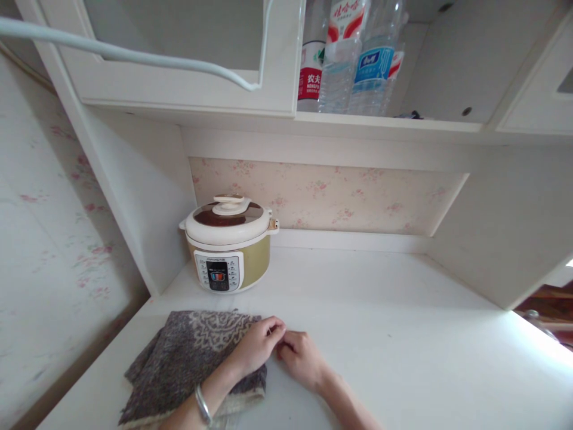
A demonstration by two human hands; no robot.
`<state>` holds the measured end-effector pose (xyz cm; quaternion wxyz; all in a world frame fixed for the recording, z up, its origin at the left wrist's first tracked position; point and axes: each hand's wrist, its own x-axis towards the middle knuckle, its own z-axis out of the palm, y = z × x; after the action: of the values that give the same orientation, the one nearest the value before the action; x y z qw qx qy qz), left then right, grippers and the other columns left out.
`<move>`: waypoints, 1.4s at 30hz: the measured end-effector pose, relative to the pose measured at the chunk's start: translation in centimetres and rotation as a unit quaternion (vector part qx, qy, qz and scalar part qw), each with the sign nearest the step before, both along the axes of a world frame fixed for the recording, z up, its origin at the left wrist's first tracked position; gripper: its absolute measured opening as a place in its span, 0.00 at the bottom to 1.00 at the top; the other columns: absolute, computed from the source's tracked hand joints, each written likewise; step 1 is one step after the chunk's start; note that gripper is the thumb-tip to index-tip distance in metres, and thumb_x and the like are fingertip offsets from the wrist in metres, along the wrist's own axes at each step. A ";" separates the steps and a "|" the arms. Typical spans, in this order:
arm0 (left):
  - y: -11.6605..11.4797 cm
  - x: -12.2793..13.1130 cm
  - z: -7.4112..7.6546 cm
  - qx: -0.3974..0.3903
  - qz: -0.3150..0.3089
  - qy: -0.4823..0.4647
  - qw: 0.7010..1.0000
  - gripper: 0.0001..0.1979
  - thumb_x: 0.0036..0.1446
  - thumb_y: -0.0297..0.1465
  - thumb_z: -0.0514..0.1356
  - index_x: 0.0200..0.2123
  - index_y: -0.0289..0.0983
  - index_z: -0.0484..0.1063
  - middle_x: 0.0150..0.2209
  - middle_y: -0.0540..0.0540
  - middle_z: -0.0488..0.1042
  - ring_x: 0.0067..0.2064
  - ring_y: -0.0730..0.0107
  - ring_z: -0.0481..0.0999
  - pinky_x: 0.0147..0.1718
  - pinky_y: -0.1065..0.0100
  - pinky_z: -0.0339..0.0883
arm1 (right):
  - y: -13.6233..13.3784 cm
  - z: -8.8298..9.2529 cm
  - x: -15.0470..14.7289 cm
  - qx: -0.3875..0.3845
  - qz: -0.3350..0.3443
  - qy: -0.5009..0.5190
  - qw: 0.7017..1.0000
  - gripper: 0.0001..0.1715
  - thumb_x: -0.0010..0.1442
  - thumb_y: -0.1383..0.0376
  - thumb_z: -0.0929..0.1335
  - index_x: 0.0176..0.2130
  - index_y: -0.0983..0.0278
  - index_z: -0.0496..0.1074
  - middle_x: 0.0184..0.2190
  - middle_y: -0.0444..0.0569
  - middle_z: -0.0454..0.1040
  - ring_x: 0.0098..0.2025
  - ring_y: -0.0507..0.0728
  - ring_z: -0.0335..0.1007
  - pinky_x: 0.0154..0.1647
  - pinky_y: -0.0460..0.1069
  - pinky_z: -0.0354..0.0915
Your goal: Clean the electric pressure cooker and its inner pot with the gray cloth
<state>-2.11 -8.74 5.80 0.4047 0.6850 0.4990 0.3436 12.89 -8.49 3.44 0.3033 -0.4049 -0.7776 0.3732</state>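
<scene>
My left hand (258, 345), with a silver bangle (202, 405) on the wrist, reaches over the right edge of a folded cloth (179, 352). The cloth is dark grey-brown with a pale lacy pattern and lies on the white countertop (380, 340). My right hand (303, 360) is just right of the cloth, its fingers curled in. Both hands meet at the fingertips, thumbs and fingers pressed together. Whatever is pinched between them, if anything, is too small or hidden to make out.
Behind the cloth stands a white and green electric cooker (228, 245), lid on. Above hangs a white cabinet (188, 83) with a shelf of plastic bottles (342, 65). A pale blue-white cable or bar (134, 57) crosses the upper left. Side panels enclose the counter left and right.
</scene>
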 end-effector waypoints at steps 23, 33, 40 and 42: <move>-0.2 -0.1 0.2 0.004 -0.007 -0.007 1.000 0.15 0.60 0.39 0.51 0.33 0.37 0.73 0.34 0.48 0.76 0.38 0.67 0.73 0.40 0.71 0.62 | -0.3 0.6 -0.1 0.000 -0.002 -0.005 1.000 0.16 0.61 0.64 0.60 0.24 0.66 0.65 0.22 0.41 0.65 0.25 0.48 0.58 0.27 0.44 0.52; 0.0 0.0 -0.2 0.007 -0.006 -0.011 1.000 0.15 0.61 0.40 0.51 0.33 0.37 0.72 0.33 0.48 0.76 0.38 0.67 0.73 0.39 0.71 0.62 | -0.3 0.8 -0.1 -0.006 0.002 -0.004 1.000 0.17 0.62 0.63 0.60 0.24 0.66 0.65 0.22 0.41 0.66 0.25 0.48 0.59 0.26 0.44 0.52; 0.0 0.0 -0.2 0.005 -0.002 -0.007 1.000 0.15 0.60 0.39 0.51 0.32 0.37 0.72 0.34 0.48 0.76 0.38 0.67 0.72 0.39 0.71 0.62 | -0.4 0.8 -0.1 -0.004 -0.001 -0.009 1.000 0.18 0.63 0.62 0.60 0.23 0.66 0.65 0.22 0.41 0.67 0.25 0.48 0.59 0.27 0.44 0.52; 0.1 0.0 -0.3 0.006 -0.003 -0.009 1.000 0.15 0.60 0.39 0.51 0.32 0.37 0.73 0.33 0.48 0.76 0.38 0.67 0.73 0.39 0.71 0.62 | -0.4 0.8 -0.1 -0.004 -0.002 -0.009 1.000 0.18 0.63 0.62 0.60 0.23 0.66 0.65 0.22 0.41 0.67 0.26 0.48 0.59 0.27 0.44 0.52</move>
<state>-2.14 -8.66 5.51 0.4061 0.6857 0.4912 0.3516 12.77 -8.88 4.25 0.2959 -0.4111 -0.7779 0.3720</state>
